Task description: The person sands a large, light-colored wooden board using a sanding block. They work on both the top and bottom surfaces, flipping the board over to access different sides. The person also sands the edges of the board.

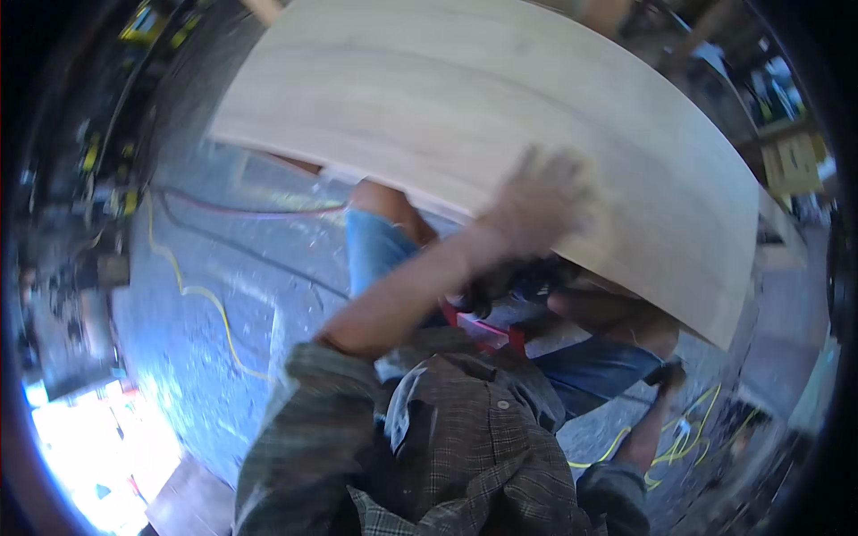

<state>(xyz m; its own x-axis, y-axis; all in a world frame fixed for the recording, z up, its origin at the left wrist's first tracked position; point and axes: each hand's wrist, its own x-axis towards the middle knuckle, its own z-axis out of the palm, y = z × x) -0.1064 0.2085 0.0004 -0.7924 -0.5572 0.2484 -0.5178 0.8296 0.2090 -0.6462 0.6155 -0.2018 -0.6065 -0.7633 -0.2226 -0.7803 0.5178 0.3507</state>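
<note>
A broad pale wooden panel (pixel 429 98) stretches across the upper half of the view, its near edge above my knees. My left hand (pixel 547 198) reaches over that edge and lies on the panel's face, blurred by motion, with the fingers looking stretched out and nothing seen in them. Low on the right, beside my bent knee, my right hand (pixel 666 384) is closed around a small dark object, too unclear to name. Under the panel, between my legs, there is something red (pixel 483 330), partly hidden.
A reddish hose (pixel 259 213) and a yellow cord (pixel 214 308) run over the grey floor (pixel 206 268) at left. More yellow cord (pixel 684 438) lies tangled at lower right. Cluttered shelving lines the left side, and a cardboard box (pixel 791 163) sits at far right.
</note>
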